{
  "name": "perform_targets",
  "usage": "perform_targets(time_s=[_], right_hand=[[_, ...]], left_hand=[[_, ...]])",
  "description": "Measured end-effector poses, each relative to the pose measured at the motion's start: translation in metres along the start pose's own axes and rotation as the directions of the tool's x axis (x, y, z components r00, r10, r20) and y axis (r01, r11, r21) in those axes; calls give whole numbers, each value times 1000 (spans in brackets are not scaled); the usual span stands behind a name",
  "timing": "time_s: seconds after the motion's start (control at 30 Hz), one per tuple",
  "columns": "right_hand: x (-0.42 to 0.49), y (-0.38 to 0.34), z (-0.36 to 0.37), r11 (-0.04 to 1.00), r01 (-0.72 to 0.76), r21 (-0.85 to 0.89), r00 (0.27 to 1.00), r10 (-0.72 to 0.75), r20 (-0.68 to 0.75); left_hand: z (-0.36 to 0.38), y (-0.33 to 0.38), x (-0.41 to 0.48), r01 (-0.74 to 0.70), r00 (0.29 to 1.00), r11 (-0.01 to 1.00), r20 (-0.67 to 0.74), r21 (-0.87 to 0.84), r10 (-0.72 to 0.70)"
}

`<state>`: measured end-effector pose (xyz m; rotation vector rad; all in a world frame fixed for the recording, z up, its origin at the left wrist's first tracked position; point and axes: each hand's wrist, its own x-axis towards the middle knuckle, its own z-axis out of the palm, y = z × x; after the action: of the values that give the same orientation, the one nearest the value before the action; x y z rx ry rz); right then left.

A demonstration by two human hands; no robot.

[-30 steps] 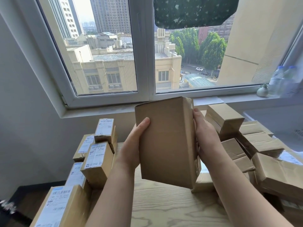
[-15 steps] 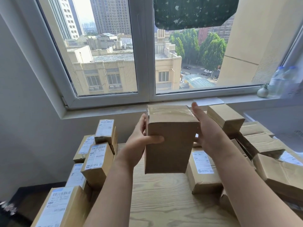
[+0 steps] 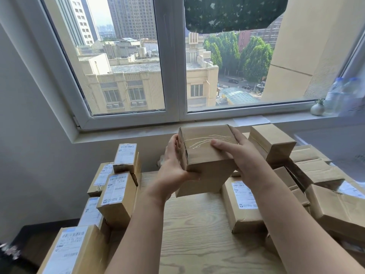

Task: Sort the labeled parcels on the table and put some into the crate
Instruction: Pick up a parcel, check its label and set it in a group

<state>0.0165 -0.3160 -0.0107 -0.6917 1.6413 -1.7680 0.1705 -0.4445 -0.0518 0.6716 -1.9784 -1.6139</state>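
Note:
I hold a brown cardboard parcel (image 3: pixel 205 161) in the air above the wooden table (image 3: pixel 193 230). Its taped end faces up and no label shows on the sides I see. My left hand (image 3: pixel 173 167) grips its left side from below. My right hand (image 3: pixel 243 155) lies over its top right edge with the thumb on the taped face. A stack of labeled parcels (image 3: pixel 116 194) stands at the table's left. A parcel with a white label (image 3: pixel 243 202) lies just right of the held one. No crate is in view.
A pile of unlabeled-looking brown parcels (image 3: pixel 316 175) fills the right side. A large labeled box (image 3: pixel 71 252) sits at the near left corner. Behind the table is a windowsill (image 3: pixel 256 121) with a small vase (image 3: pixel 317 108) and water bottles (image 3: pixel 339 95).
The parcel has been turned in my hands from its broad plain face towards me to its taped end facing up. It has also dropped lower. The labeled parcel behind it came into view.

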Motion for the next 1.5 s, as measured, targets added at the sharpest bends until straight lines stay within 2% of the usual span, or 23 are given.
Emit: perform_targets(time_s=[0.1,0.33,0.5,0.6,0.73,0.9,1.0,1.1,1.23,1.33,1.4,1.5], right_hand=[[1,-1,1,998,11,65,1000,-9,-24],[3,4,-4,997,15,79,999,-12,-31],[3,5,-3,996,29,-79,998,-34,-61],[-4,1,-5,995,63,-74,998,-62,15],[-14,2,-3,995,97,-39,980,-88,180],[-18,15,0,997,59,-45,965,-45,259],[-19,18,4,999,40,-27,979,-34,202],[-18,20,5,1000,-9,12,993,7,118],[-12,23,0,979,-170,116,985,168,30],[-9,22,-4,959,-237,157,971,236,22],[-9,18,-6,960,-240,142,971,238,34],[-14,15,-7,971,-219,97,976,215,45]], left_hand=[[3,3,1,-17,1000,1000,-9,-7,17],[6,0,4,-26,1000,1000,2,-7,26],[-1,0,8,-14,1000,1000,-28,-19,13],[-6,11,4,-7,998,997,-67,-71,2],[-15,24,-2,4,995,970,-93,-245,-28],[-20,25,4,44,982,927,-153,-373,-108],[-16,25,10,118,956,883,-189,-454,-225],[-12,26,8,132,960,897,-172,-422,-222],[-8,25,2,148,981,940,-71,-307,-178],[-4,27,-4,188,982,949,57,-252,-180],[0,27,-5,196,981,948,55,-252,-188],[6,31,-4,242,964,919,-29,-312,-263]])
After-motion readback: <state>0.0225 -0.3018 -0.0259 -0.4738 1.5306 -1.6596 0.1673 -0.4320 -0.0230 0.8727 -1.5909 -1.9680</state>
